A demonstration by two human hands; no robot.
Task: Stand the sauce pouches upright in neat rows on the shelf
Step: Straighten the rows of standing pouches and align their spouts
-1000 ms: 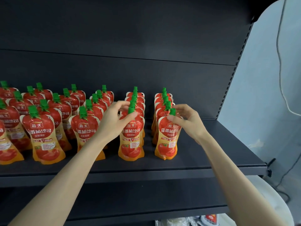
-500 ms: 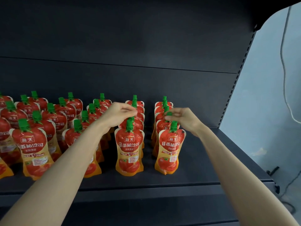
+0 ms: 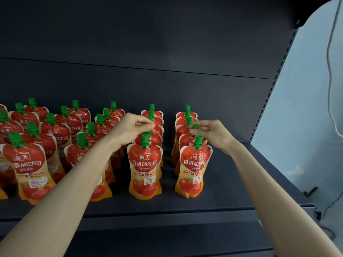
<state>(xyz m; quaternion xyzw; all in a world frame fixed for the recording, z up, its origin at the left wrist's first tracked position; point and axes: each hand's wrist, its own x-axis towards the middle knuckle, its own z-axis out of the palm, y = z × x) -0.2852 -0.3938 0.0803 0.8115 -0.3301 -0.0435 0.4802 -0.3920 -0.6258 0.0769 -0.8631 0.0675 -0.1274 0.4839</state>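
In the head view, your left hand [image 3: 132, 127] pinched the green cap of the second pouch [image 3: 150, 138] in its row, and your right hand [image 3: 213, 133] pinched the cap of the second pouch in the rightmost row [image 3: 187, 140]. Pouches [image 3: 55, 138] stood upright in rows across the shelf [image 3: 232, 191], from its left edge to right of middle, with the right end bare.

One head-worn camera looks forward and slightly down at the shelf [image 3: 213, 197] from arm's reach. Its wide lens takes in the wall [image 3: 306, 108] at right.
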